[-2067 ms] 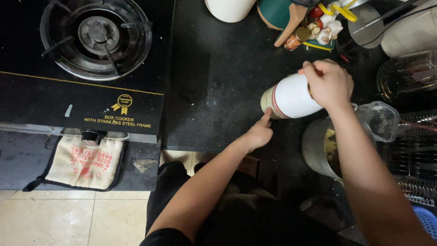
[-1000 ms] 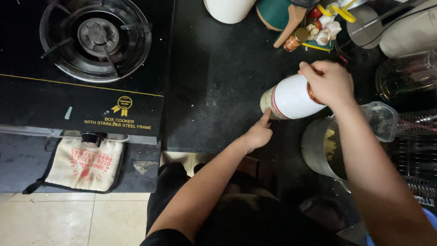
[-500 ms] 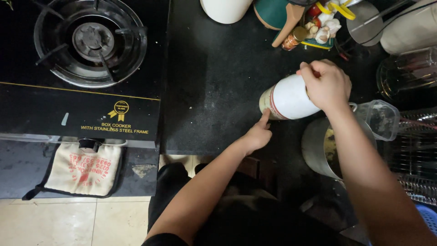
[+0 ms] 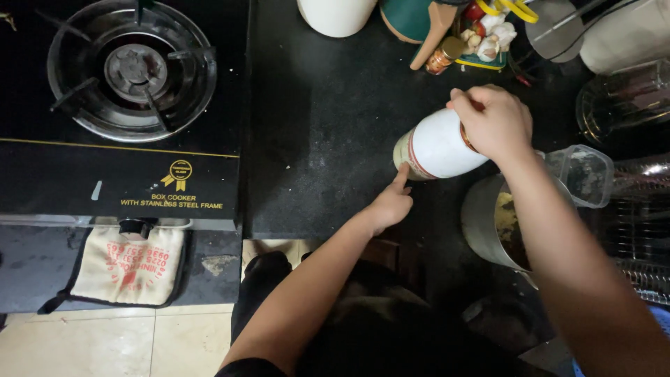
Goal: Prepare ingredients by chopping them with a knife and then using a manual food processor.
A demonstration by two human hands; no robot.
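On the left of the view, a black gas cooker [image 4: 118,139] takes up the most room, its round burner [image 4: 131,70] with a metal pan support set near the top. Beside it, the dark speckled desk [image 4: 321,132] runs to the right, its front edge near the person's body. Below the cooker's front, a pale cloth with red print [image 4: 129,264] hangs over a grey ledge, with light floor tiles [image 4: 139,342] beneath.

At the desk's right, a metal pot [image 4: 488,223] sits partly under the right forearm, with something yellowish inside. Just beside it is a clear plastic container [image 4: 583,174], and further right a glass jar [image 4: 621,98] lies in shadow.

The white jar [image 4: 440,148] with a red band near its base lies tilted on its side over the desk, its bottom pointing left, near the pot. The right hand [image 4: 492,122] is wrapped around the jar's upper end, fingers curled closed over it, so the top is hidden. The left hand [image 4: 392,204] is mostly folded, with one finger stretched out and its tip touching the jar's base rim.

Along the far edge stand a white vessel [image 4: 336,15], a teal container [image 4: 408,17], a wooden utensil handle [image 4: 433,31], a small brown bottle [image 4: 444,56] and a cluster of garlic [image 4: 488,38].
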